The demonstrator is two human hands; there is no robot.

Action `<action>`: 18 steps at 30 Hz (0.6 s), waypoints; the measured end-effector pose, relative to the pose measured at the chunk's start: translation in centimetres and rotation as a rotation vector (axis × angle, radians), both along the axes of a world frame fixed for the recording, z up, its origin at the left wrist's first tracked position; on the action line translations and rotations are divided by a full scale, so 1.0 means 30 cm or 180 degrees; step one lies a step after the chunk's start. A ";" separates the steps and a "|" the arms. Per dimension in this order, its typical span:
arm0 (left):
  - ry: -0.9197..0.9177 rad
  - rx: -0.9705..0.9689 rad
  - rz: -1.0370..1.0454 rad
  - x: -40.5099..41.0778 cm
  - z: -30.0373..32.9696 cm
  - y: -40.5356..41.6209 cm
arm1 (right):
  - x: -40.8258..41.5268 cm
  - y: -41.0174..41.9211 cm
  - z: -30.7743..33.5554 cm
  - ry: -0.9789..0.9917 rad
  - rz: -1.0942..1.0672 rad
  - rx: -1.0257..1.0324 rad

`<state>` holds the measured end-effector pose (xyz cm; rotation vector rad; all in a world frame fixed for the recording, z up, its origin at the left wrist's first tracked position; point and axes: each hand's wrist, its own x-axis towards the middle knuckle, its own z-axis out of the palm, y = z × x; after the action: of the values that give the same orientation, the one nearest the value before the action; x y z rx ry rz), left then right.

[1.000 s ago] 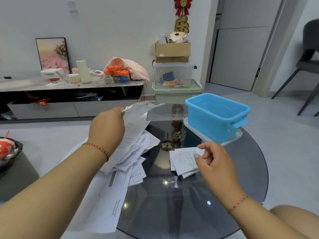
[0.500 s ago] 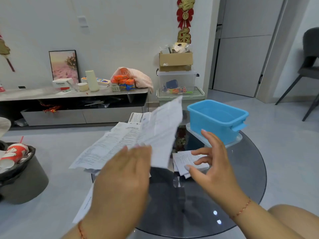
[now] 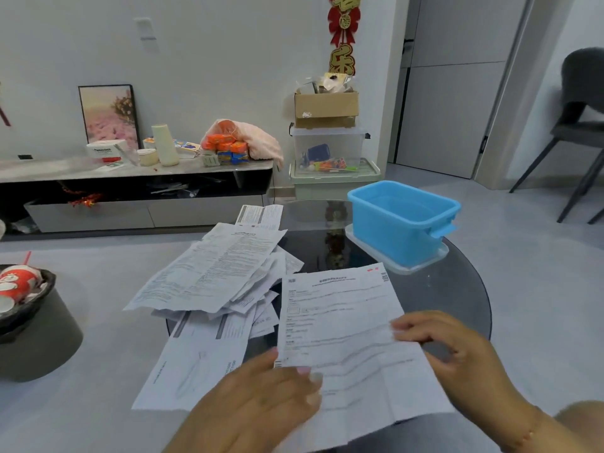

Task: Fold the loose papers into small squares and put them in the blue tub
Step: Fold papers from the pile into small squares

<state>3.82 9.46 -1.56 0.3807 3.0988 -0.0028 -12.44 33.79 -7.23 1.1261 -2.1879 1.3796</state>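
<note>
While the left hand (image 3: 261, 403) lies over the near left edge of a large printed sheet (image 3: 340, 338), its fingers look fairly straight and laid on the paper — motion blur makes it hard to say whether the thumb is tucked under the edge. At the sheet's right edge the right hand (image 3: 457, 358) has its fingers loosely bent, the fingertips touching the paper's margin; whether they pinch it cannot be told. The sheet is creased and lies flat and unfolded on the near part of the round dark glass table (image 3: 457, 289). Just left of it, partly hanging over the table's rim, sits the heap of loose papers (image 3: 215, 276), overlapping one another at odd angles. Beyond the sheet, at the far right of the tabletop, the blue tub (image 3: 403, 220) stands upright on a clear lid (image 3: 421, 263) — well apart from both hands. On the floor to the left is a dark bin (image 3: 36, 328) holding red paper cups.
</note>
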 end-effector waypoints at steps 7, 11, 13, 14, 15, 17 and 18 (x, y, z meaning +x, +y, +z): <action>-0.1020 0.1981 0.0926 -0.105 -0.049 0.009 | 0.037 0.093 0.000 -0.0337 0.0095 -0.0439; -0.1055 0.1832 0.1504 -0.094 -0.190 0.017 | 0.062 0.108 -0.013 -0.0706 0.0048 -0.0285; -0.0629 0.2089 0.1541 -0.052 -0.233 0.006 | 0.054 0.112 -0.026 -0.0726 0.0008 -0.0079; -0.0296 0.2048 0.1405 -0.055 -0.232 0.012 | 0.044 0.118 -0.041 -0.0726 -0.0012 0.0050; 0.0107 0.2082 0.1336 -0.060 -0.217 0.019 | 0.037 0.124 -0.050 -0.0807 -0.0043 0.0192; 0.0300 0.2021 0.1215 -0.041 -0.214 0.024 | 0.028 0.127 -0.052 -0.0941 -0.0175 0.0526; 0.0327 0.2013 0.1329 -0.042 -0.226 0.026 | 0.022 0.124 -0.054 -0.0935 -0.0206 0.0699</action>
<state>2.55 10.23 -8.35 -0.2846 3.1310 0.9965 -11.77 37.52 -8.83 0.9618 -2.6132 1.3770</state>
